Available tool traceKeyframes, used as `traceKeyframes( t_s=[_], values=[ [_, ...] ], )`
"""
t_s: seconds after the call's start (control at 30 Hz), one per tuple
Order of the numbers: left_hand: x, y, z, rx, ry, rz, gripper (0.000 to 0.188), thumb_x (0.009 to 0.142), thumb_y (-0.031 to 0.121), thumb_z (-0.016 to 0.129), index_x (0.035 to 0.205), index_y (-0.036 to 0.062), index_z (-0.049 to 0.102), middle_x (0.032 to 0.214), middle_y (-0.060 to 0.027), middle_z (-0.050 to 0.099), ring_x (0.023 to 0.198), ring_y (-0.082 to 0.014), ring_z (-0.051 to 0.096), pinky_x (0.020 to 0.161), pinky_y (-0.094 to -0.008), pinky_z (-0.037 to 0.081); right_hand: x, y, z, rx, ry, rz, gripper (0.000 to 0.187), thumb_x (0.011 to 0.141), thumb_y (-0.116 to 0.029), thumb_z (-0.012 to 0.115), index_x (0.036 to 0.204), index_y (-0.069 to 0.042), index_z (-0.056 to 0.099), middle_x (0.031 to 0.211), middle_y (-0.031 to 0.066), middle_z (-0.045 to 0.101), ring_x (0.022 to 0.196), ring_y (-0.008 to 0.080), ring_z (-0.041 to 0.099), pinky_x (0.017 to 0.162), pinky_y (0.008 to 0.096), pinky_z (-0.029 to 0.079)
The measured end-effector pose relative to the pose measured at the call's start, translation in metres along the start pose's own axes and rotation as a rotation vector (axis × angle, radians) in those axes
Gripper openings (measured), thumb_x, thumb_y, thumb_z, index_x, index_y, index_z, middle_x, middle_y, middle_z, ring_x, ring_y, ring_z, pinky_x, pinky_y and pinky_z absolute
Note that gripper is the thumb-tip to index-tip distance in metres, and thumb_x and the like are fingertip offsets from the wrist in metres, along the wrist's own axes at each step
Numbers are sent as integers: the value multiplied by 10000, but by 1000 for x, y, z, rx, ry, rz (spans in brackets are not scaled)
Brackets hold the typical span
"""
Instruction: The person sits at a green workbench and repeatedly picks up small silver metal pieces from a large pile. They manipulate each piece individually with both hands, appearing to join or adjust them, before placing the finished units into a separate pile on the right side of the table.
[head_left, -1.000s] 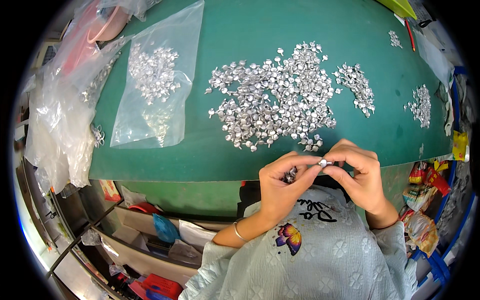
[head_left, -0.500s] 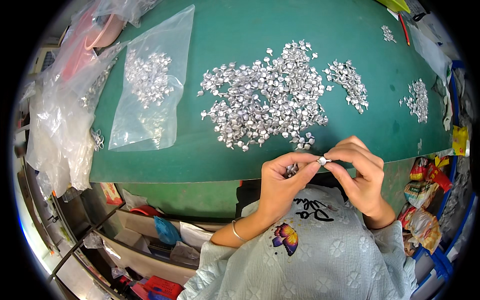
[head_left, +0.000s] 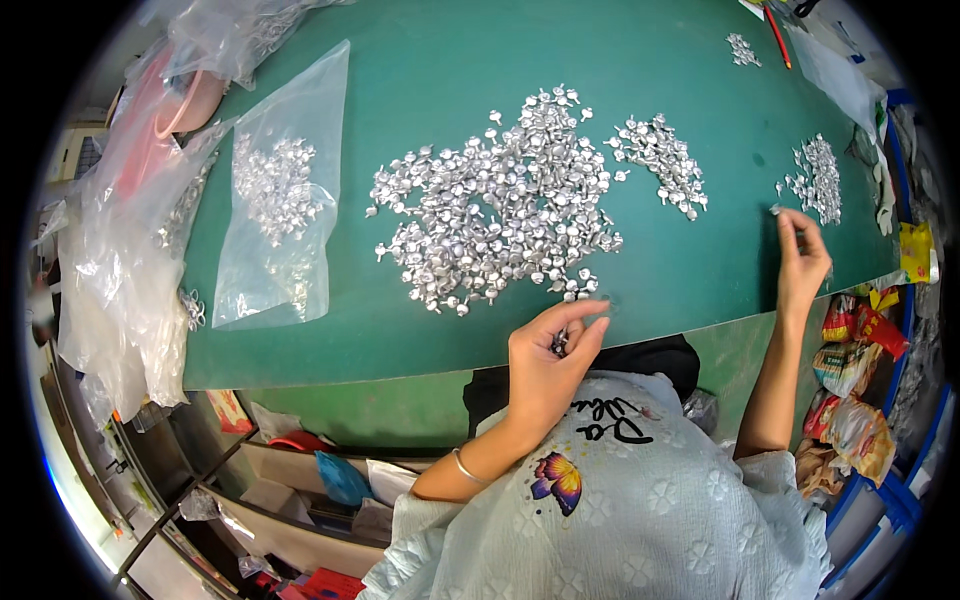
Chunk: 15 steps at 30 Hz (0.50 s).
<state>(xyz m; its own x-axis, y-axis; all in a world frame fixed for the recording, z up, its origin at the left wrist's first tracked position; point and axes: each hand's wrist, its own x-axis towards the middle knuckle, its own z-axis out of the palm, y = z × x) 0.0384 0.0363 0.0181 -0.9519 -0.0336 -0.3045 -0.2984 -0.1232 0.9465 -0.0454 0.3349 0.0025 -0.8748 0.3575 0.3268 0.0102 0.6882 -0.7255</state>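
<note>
Left hand [head_left: 548, 352], at the near edge of the green table [head_left: 420, 60], fingers curled loosely around a few small silver metal pieces [head_left: 559, 343]; the large central pile of silver pieces [head_left: 500, 205] lies at its 12 o'clock, just beyond the fingertips. Right hand [head_left: 803, 262], reaching out at 3 o'clock, thumb and forefinger pinched on one small silver piece [head_left: 775, 209], close beside the small right-hand pile [head_left: 818, 178]. Clear plastic bag of like pieces [head_left: 280, 200] at 9 o'clock
</note>
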Motion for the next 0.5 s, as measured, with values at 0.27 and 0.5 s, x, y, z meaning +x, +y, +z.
traceKeyframes(
  t_s=[0.27,0.5],
  values=[
    [12,-1,11,585,26,344,154,722,-30,658,874,-17,637,539,-56,369,449,-128,343,434,-254,317,24,28,-16,-708,142,-231,134,779,-169,650,886,-89,656,927,67,594,906,249,508,821,343,384],
    [24,-4,5,726,154,391,139,728,-36,647,864,-12,634,549,-62,389,458,-133,360,445,-265,325,-21,-68,30,-190,-260,-364,246,678,-85,709,898,-29,613,903,106,592,872,271,539,782,341,417]
  ],
)
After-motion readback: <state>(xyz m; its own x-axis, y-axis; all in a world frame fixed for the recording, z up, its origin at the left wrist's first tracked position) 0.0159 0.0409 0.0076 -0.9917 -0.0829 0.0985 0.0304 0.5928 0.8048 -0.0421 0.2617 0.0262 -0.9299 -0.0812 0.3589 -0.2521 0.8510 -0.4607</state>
